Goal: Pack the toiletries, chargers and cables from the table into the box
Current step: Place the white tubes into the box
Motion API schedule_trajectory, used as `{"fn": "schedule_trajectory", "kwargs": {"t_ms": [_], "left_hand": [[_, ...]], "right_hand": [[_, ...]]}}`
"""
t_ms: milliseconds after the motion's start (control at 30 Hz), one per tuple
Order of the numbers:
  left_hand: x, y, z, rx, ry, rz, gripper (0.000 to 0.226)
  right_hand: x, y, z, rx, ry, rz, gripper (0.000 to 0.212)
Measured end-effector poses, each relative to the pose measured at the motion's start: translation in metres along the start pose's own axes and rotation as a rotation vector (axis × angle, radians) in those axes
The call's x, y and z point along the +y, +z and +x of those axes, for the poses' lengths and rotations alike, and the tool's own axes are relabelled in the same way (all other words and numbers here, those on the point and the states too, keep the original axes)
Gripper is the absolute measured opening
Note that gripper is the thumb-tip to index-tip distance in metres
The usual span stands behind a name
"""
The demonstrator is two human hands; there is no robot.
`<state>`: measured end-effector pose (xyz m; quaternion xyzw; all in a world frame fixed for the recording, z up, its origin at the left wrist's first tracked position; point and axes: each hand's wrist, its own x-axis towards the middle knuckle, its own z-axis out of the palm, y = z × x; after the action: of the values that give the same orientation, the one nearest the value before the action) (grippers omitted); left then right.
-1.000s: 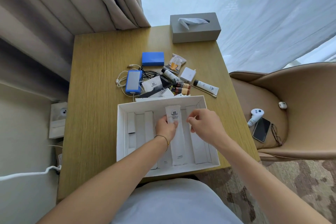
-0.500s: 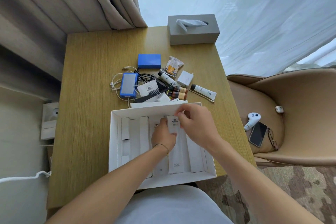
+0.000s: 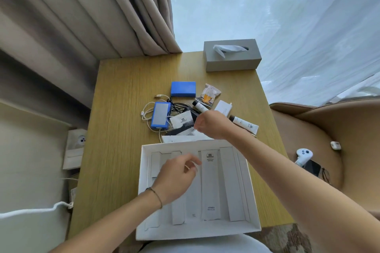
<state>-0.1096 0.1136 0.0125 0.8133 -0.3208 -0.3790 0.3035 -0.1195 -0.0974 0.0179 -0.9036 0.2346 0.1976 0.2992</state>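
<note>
The white divided box sits open at the table's near edge, with a long white sachet lying in a middle slot. My left hand hovers over the box left of the sachet, fingers loosely curled and holding nothing. My right hand is past the box's far rim, fingers curled down onto white packets; a grip is unclear. The pile holds a blue power bank, a blue case, white cables, a comb packet, a white charger, a white tube and a small bottle.
A grey tissue box stands at the table's far edge, a snack sachet by the pile. The chair on the right carries a white controller, a phone and glasses. Curtains hang behind; a wall socket is left.
Both hands have let go of the long sachet, which now lies in its slot. My right hand moved forward to the pile. My left hand drew back to the left.
</note>
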Motion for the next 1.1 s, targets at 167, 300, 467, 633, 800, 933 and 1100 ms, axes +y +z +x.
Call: {"fn": "schedule_trajectory", "kwargs": {"t_ms": [167,300,467,633,800,933,1100], "left_hand": [[0.012,-0.045,0.016,0.044,0.047,-0.041,0.020],[0.011,-0.067,0.030,0.107,0.043,-0.047,0.019],[0.006,-0.079,0.044,0.157,0.000,-0.080,0.024],[0.001,-0.079,0.053,0.167,-0.021,-0.060,0.025],[-0.004,-0.080,0.063,0.184,-0.037,-0.054,0.023],[-0.007,-0.085,0.075,0.209,-0.039,-0.030,0.026],[-0.013,-0.091,0.099,0.261,-0.085,0.083,0.026]], "right_hand": [[-0.009,0.006,0.027,-0.222,-0.017,-0.211,0.028],[-0.017,0.013,0.042,-0.305,0.011,-0.320,0.030],[-0.021,0.026,0.055,-0.301,-0.003,-0.406,0.027],[-0.024,0.032,0.061,-0.378,-0.014,-0.494,0.010],[-0.018,0.031,0.064,-0.399,-0.074,-0.495,0.018],[-0.012,0.021,0.056,-0.299,-0.070,-0.454,0.006],[0.007,-0.009,0.037,-0.052,-0.067,-0.233,0.035]]}}
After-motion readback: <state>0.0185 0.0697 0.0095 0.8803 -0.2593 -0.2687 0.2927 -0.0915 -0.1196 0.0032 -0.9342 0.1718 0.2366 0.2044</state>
